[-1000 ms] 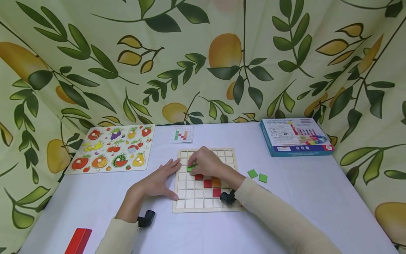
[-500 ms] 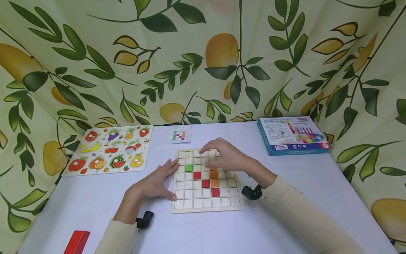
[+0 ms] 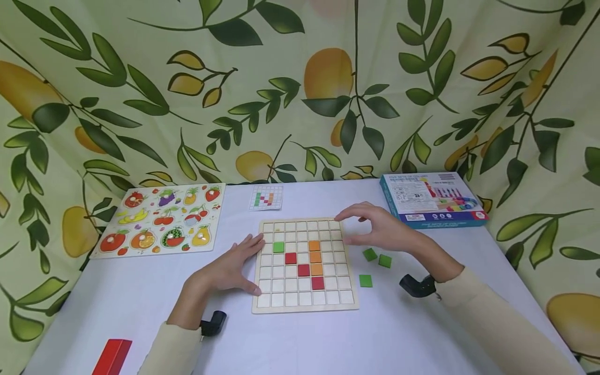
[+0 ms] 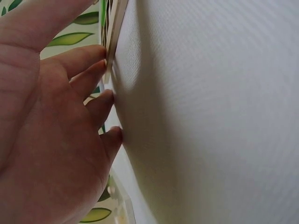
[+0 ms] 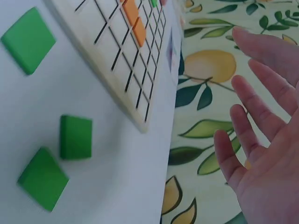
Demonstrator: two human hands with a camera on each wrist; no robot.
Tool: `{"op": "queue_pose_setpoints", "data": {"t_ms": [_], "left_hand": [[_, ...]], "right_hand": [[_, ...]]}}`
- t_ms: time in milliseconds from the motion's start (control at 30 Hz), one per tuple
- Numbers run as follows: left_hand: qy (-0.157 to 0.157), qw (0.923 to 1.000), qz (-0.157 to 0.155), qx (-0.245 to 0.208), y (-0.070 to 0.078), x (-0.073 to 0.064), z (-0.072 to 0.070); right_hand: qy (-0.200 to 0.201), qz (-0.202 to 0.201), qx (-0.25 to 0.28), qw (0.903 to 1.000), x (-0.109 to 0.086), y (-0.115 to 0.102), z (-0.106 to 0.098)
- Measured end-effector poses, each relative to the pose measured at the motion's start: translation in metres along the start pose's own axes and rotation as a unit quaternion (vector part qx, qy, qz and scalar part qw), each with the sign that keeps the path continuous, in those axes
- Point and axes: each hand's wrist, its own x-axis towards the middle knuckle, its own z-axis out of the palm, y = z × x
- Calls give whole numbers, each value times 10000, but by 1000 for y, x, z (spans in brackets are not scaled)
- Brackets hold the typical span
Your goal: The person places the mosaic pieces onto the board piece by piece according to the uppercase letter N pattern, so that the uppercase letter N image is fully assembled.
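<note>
Left hand: the left hand lies flat on the desk, fingers straight, fingertips touching the left edge of the grid board. It holds nothing, the grip is just spread out as a brace.

Right hand: the right hand hovers off the board's upper right corner, right above the loose tiles. The grip is relaxed and loosely spread, thumb and fingers apart, nothing in it. The right wrist view shows the fingers well splayed.

Loose tiles: three green tiles lie on the desk just right of the board. Two sit close together near the hand, and one lies apart lower down at.

Board: one green square, three red squares in a diagonal and three orange squares in a column are seated in the grid.

Pattern card: a small card lies behind the board.

Other stuff: there's a fruit puzzle on the left, a blue box on the right and a red block at the near edge.

Risk: my guess is the two close tiles are easy to fumble, since a wide grip could nudge the neighbour away. Also, a sleeve dragging over the board could knock seated squares out of their cells, and if the left hand eases off the board may slide.
</note>
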Motion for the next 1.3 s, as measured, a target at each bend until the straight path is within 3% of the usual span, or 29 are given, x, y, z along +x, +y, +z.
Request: {"op": "queue_pose_setpoints", "data": {"t_ms": [200,567,867,1300], "left_hand": [[15,10000,33,-27,1,-1,0],[10,10000,76,-36,0,-1,0],[6,9998,187,22,-1,-2,0],[33,10000,37,-9,-1,-1,0]], "right_hand": [[-67,272,27,9996,-17,16,-5],[-113,420,159,9989,-34,35,-9],[-122,707,326,9969,-48,56,2],[-349,928,433,9941,-51,72,16]]}}
